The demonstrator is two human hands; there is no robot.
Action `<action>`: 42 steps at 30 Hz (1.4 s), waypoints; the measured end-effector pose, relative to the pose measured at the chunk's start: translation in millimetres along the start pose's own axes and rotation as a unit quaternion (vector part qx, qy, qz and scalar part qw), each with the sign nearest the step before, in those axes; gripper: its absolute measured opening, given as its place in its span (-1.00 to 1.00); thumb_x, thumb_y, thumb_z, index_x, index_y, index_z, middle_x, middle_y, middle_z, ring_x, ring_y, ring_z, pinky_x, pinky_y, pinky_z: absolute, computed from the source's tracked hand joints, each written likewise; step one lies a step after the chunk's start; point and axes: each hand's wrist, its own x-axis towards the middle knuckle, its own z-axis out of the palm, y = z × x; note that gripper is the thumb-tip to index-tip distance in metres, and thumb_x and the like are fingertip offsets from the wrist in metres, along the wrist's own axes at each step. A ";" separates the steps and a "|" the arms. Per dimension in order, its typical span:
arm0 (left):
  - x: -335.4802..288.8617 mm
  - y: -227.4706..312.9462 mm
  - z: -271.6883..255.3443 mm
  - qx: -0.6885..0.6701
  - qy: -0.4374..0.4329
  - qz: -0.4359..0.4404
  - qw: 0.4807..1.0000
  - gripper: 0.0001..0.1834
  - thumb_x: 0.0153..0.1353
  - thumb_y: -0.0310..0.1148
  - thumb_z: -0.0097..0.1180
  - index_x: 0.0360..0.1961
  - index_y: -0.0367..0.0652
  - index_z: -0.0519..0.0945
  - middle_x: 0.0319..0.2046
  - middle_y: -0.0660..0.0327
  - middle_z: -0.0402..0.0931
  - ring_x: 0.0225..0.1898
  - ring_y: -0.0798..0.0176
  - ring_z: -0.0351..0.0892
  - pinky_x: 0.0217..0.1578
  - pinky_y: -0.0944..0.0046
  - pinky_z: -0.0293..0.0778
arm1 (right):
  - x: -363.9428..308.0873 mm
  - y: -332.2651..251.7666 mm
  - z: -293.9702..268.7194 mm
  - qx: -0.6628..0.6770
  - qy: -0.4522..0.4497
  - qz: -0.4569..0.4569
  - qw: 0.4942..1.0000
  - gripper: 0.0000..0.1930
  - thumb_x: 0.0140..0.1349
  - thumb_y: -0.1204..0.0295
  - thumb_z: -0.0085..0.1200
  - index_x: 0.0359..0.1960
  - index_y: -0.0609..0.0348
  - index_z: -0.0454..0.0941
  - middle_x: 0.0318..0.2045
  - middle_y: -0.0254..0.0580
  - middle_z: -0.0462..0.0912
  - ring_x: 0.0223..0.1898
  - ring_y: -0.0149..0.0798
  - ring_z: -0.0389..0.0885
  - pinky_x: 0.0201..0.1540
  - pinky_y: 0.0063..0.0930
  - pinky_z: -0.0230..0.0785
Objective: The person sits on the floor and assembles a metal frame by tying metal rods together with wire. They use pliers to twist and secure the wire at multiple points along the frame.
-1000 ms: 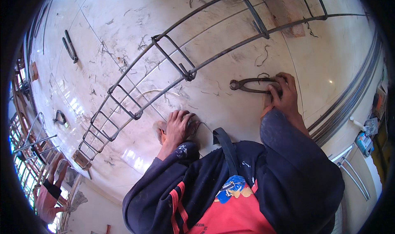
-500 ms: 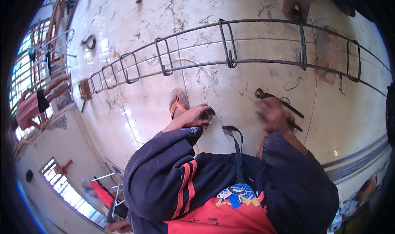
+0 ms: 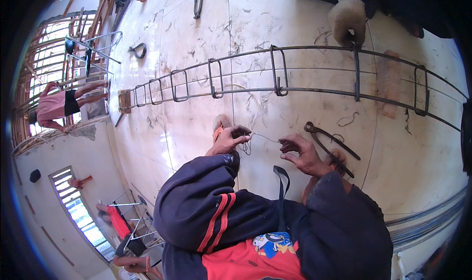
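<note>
Loops of thin tie wire hang from my left hand, whose fingers are closed on them. One strand spans to my right hand; its fingertips meet the strand's end, while the thumb sits a little lower. Just right of that hand, black pincers lie on the floor with their handles spread, one reaching past my foot. Beyond both hands stretches a long steel rebar frame with bent square stirrups along it. A co-worker's gloved hand touches a stirrup at the far right.
Wooden blocks and a reddish brick lie under the frame. Wire scraps dot the tiled floor. Another tool lies at the back. Steel bars run along the right. Two people are at the left, one in pink.
My right hand has moved left from beside the pincers to the wire strand's end. The left hand still holds the wire. The whole view has shifted, showing more of the left side.
</note>
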 end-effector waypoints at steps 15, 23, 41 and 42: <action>49.7 81.1 106.5 0.139 -0.204 0.276 0.929 -0.47 0.15 -0.07 0.24 0.03 -0.19 0.46 -0.06 0.04 0.47 0.02 0.08 0.44 -0.01 0.17 0.39 | -9.4 -48.8 -68.6 0.101 0.291 -0.014 0.951 -0.73 0.13 0.59 0.21 -0.10 0.24 0.54 -0.34 -0.29 0.62 -0.30 -0.47 0.58 -0.19 -0.58 0.47; 79.6 108.6 152.5 0.146 -0.252 0.352 0.890 -0.60 0.23 -0.16 0.18 -0.10 -0.29 0.50 -0.33 0.06 0.58 -0.30 0.08 0.58 -0.29 0.15 0.46 | -14.1 -60.5 -66.0 0.104 0.377 0.036 0.920 -0.67 0.12 0.60 0.21 -0.05 0.24 0.50 -0.35 -0.31 0.62 -0.31 -0.48 0.56 -0.18 -0.58 0.44; 117.3 144.9 153.2 -0.219 -0.238 0.175 0.930 -0.43 0.46 0.01 -0.34 -0.06 -0.30 0.53 -0.27 0.13 0.59 -0.13 0.27 0.55 -0.01 0.30 0.42 | -33.6 -55.1 -51.0 -0.130 0.300 0.196 0.924 -0.46 0.21 0.27 0.15 0.13 0.37 0.39 -0.01 0.04 0.56 0.05 -0.16 0.53 0.15 -0.33 0.29; 118.2 146.6 154.6 -0.188 -0.221 0.230 0.929 -0.42 0.46 0.00 -0.35 -0.07 -0.30 0.55 -0.22 0.10 0.59 -0.09 0.25 0.54 0.02 0.26 0.40 | -36.2 -50.9 -52.5 -0.145 0.299 0.184 0.925 -0.48 0.18 0.26 0.18 0.10 0.34 0.44 -0.09 0.04 0.61 -0.01 -0.15 0.57 0.10 -0.34 0.32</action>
